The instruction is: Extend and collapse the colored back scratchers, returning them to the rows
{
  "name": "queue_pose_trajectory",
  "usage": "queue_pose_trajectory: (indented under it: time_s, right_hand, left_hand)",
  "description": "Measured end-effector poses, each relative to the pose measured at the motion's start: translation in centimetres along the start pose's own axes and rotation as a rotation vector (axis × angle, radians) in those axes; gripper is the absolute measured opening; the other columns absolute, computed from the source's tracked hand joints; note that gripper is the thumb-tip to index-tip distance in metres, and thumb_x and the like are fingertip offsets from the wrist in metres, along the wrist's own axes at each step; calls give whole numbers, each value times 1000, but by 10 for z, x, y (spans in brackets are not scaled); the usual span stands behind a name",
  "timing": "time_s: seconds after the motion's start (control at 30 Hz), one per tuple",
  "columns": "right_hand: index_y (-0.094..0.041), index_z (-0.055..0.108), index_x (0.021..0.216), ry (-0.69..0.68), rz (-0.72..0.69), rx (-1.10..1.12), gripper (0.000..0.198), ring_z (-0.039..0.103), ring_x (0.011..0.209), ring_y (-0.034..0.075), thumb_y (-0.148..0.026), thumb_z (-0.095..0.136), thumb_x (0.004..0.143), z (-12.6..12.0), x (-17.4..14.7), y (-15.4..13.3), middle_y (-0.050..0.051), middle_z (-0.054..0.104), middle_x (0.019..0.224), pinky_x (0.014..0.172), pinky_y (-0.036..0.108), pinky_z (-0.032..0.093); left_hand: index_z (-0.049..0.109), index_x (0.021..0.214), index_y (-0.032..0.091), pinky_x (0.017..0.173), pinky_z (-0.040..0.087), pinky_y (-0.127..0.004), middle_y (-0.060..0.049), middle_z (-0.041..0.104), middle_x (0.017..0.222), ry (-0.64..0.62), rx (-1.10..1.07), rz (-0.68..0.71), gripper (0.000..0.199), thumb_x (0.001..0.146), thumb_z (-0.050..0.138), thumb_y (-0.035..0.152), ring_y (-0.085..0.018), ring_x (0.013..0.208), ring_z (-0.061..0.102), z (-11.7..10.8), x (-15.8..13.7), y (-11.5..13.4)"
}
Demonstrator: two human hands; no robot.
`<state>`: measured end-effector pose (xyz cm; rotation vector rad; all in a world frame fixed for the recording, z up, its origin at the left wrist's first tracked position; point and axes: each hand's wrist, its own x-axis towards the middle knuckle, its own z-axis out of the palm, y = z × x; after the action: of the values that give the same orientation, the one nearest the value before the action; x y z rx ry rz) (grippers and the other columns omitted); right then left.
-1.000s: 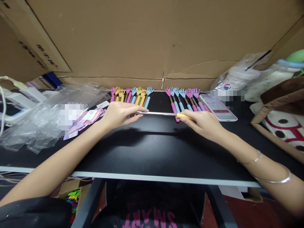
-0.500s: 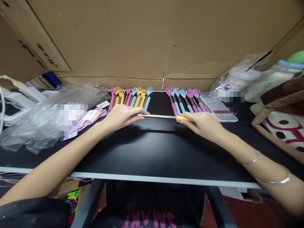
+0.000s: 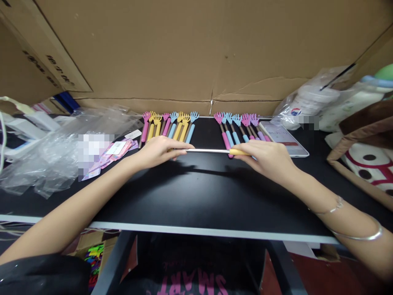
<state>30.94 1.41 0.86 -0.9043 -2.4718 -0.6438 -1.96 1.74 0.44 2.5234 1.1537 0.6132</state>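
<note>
Held level above the black desk is a back scratcher [image 3: 208, 150] with a bare metal rod and a yellow handle. My left hand [image 3: 161, 149] is closed on the rod's left end, hiding whatever head is there. The yellow handle sits in the closed fingers of my right hand [image 3: 267, 157]. Behind my left hand lies a row of pink, yellow and blue back scratchers [image 3: 178, 127], hand-shaped heads toward the wall. A second group of pink, blue and purple back scratchers [image 3: 236, 129] lies behind my right hand, which hides some of their handles.
Clear plastic bags [image 3: 61, 143] and a pile of printed cards [image 3: 118, 149] lie at left. A phone [image 3: 285, 139] lies at right, near a bagged cup [image 3: 316, 100] and a brown-trimmed bag [image 3: 362, 139]. Cardboard [image 3: 184, 49] walls the desk's back.
My right hand has shifted slightly to the right, taking the yellow handle with it. My left hand stays nearly in place on the rod's other end.
</note>
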Motion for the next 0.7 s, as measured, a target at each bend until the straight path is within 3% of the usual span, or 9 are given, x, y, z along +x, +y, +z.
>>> queue_pose_trajectory:
  time_s: [0.2,0.33,0.5,0.6,0.7]
  right_hand:
    - [-22,75,94,105,-48,-88,31,60,59,10,-43,52,96,4,-1,-1,-1,68,65,47,24,29]
    - [-22,75,93,96,-25,-77,32,61,61,10,-44,52,96,6,-1,0,0,70,68,49,24,30]
    - [-23,73,97,31,-3,-7,32,67,68,11,-44,50,97,7,-1,2,0,76,78,50,23,33]
    - [-23,72,97,-4,29,43,32,70,69,12,-45,50,97,8,-2,2,-1,77,82,51,23,36]
    - [-23,71,99,-50,46,75,35,68,61,13,-47,46,98,8,-3,2,-1,77,79,49,24,35]
  left_hand:
    - [70,121,14,60,42,-18,1,66,60,-105,-129,6,41,95,49,38,-9,52,56,-3,2,3]
    - [70,121,14,59,42,-18,1,68,62,-116,-151,-4,41,95,49,38,-9,51,56,-2,2,2]
    - [73,115,17,58,43,-20,-5,78,86,-33,-88,4,39,93,53,42,-11,55,60,3,2,2]
    - [75,113,22,62,44,-22,-6,77,102,63,37,49,37,94,53,44,-16,71,69,3,0,4]
    - [75,113,28,63,43,-22,-3,77,102,164,189,124,33,96,51,44,-17,82,72,2,-2,6]
